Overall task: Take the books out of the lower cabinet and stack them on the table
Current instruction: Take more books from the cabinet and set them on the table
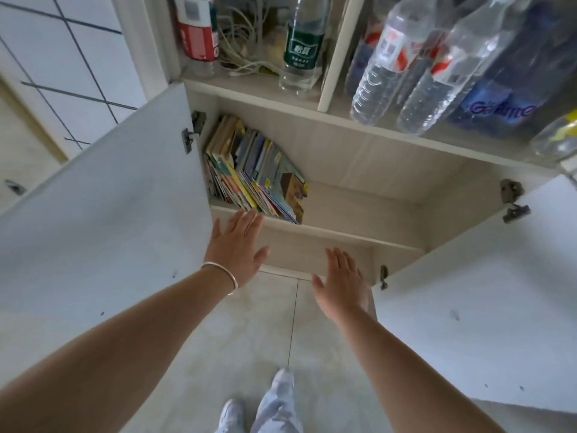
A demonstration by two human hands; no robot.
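Note:
A row of several thin, colourful books [256,170] leans to the left on the upper shelf of the lower cabinet [359,245], packed against its left wall. My left hand [237,248], with a silver bangle on the wrist, is open with fingers spread, its fingertips just below the books' bottom edges at the shelf front. My right hand [340,282] is open too, lower and to the right, in front of the bare lower compartment. Neither hand holds anything. No table is in view.
Both white cabinet doors, left [103,220] and right [487,289], stand wide open on either side of my arms. On the open shelf above stand plastic water bottles [384,64], a red-labelled bottle [196,32], tangled cables [246,42]. Pale tiled floor [249,339] lies below.

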